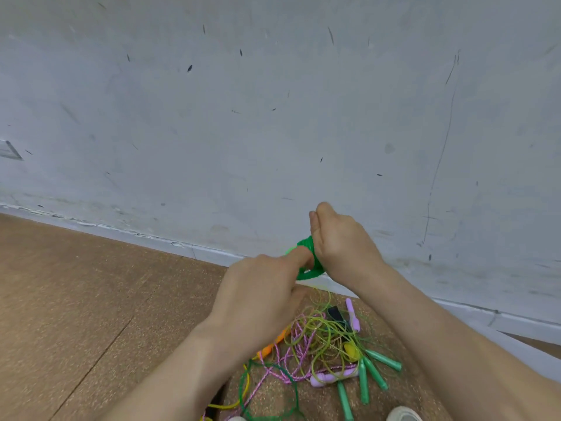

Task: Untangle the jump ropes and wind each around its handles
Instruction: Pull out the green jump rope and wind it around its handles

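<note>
Green jump rope (308, 273) is up off the floor (91, 299) between your hands, just in front of the wall (273, 117), and it's bunched into a fat coil. So you're on the winding step for this one, probably near the end of it?

Yeah, reads that way to me. Your left hand (261, 296) has its index finger laid on the coil with the thumb under it. That looks like a pinch, but the other fingers are hidden. Your right hand (344, 243) is wrapped round the top of the coil, fingers closed on it. I can't see the handles or a loose tail.

Then next you'd want to tuck the end in so it doesn't spring open.

Agreed, and park it well apart from the tangled pile (315, 341) under your hands. That lot is still knotted: orange handle (268, 349), purple handle (353, 317), green handles (382, 360). Pick one handle and follow its cord, no yanking.
</note>
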`<state>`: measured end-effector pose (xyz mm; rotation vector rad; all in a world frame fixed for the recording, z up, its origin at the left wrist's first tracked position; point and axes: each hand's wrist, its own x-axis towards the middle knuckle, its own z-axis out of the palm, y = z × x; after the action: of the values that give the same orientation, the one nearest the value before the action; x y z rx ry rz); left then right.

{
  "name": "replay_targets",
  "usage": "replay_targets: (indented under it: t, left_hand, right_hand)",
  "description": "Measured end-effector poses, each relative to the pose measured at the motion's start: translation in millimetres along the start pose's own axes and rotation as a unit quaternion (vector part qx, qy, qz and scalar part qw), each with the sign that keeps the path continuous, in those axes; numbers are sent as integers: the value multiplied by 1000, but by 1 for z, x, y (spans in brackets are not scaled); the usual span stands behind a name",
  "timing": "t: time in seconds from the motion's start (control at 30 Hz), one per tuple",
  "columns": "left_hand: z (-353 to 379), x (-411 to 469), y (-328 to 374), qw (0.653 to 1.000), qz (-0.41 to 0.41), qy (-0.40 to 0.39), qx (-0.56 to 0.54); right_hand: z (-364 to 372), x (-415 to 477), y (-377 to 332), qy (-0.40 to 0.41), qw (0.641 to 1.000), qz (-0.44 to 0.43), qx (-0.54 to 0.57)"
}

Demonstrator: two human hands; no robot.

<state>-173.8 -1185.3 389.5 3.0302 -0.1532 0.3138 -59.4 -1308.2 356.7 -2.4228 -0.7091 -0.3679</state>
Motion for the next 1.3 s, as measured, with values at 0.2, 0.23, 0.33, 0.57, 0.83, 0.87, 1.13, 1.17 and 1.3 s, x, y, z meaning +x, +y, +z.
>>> replay_targets:
  t: [0.2,0.23,0.33,0.57,0.83,0.87,1.13,1.17,1.3]
  left_hand:
    - [3,10,-35,974,156,152,56]
    - [5,11,-38,971,159,168,60]
    - [5,17,-37,958,164,222,82]
    - [14,24,-39,960,88,174,-201]
    - [-4,27,-33,861,-10,48,-506]
    - [-5,27,-34,845,-23,39,-532]
    - [16,29,-40,750,-95,28,-654]
    - [18,32,-36,730,-115,44,-672]
    - [32,36,-7,610,-207,43,-763]
  right_hand:
    - [-11,-7,-9,-147,987,18,62]
    - [-13,-8,-12,-160,982,29,94]
    - [-22,-10,-22,-164,962,71,206]
    - [-25,-18,-35,-154,923,106,337]
    - [-46,-18,-38,-152,862,108,472]
    - [-49,-19,-37,-164,855,107,481]
    - [-58,-16,-27,-233,796,100,550]
    - [-58,-16,-29,-220,789,102,564]
    - [-47,-16,-34,-142,768,142,609]
